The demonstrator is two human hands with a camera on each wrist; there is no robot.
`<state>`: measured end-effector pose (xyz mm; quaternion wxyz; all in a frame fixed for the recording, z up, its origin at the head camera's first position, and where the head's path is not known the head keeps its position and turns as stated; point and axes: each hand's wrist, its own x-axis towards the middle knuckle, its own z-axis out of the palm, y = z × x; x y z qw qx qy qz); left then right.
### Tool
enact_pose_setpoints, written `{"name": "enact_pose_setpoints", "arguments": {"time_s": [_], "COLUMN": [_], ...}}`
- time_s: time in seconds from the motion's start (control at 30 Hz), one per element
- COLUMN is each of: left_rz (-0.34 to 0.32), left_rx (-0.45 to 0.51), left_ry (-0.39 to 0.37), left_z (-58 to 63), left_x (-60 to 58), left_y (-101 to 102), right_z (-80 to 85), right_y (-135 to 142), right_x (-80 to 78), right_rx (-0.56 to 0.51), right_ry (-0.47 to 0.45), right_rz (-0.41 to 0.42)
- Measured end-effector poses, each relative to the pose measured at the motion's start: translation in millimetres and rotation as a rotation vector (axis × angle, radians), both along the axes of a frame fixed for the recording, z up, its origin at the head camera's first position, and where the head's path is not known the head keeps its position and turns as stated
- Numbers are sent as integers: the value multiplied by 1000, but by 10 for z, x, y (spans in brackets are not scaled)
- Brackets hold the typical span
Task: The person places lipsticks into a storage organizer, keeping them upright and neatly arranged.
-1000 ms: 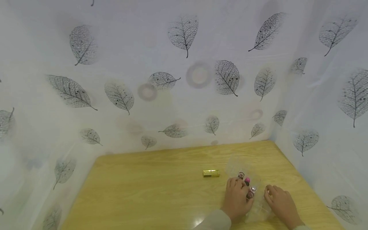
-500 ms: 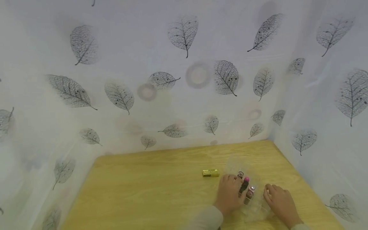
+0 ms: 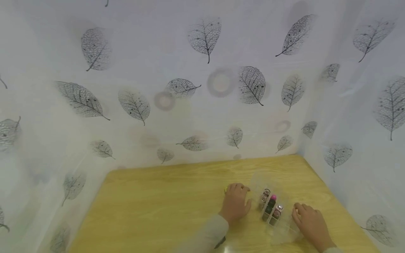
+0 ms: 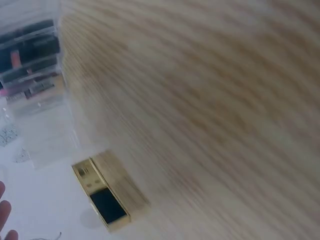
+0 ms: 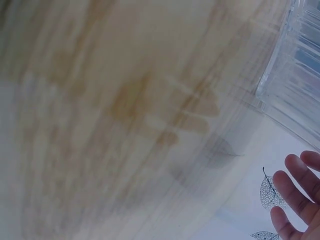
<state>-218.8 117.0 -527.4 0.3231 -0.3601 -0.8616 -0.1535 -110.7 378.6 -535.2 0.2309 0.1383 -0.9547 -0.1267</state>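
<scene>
A clear plastic organizer box stands on the right of the table, with several small cosmetic-like items in its compartments, among them a dark tube with a pink top. My left hand is left of the box, fingers loosely extended and holding nothing. A gold rectangular case with a black panel, like a lipstick, lies on the table; the left hand mostly covers it in the head view. In the left wrist view the fingertips are apart from it. My right hand rests just right of the box, fingers slightly bent, gripping nothing.
Wood-grain table extends leftward. A whitish sheet with leaf prints walls it in at the back and both sides. Clear flat plastic lies at the box's near right side.
My left hand has left the box's items and moved left, over the gold case. More of the box's contents now show. The right hand has stayed in place.
</scene>
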Motion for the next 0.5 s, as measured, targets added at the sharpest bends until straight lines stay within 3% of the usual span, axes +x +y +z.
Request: {"name": "enact_pose_setpoints", "arguments": {"time_s": [0.17, 0.37, 0.5], "left_rz": [-2, -2, -5], "left_rx": [-77, -225, -280], "left_ry": [-2, -63, -19], "left_z": [-77, -167, -216], "left_x": [-173, -346, -415], "left_y": [-87, -136, -125], "right_z": [1, -25, -11], "right_y": [4, -13, -26], "right_x": [-2, 8, 10], "right_rx": [-14, -117, -152], "right_ry": [-23, -39, -38], "right_rz": [-21, -68, -86]}}
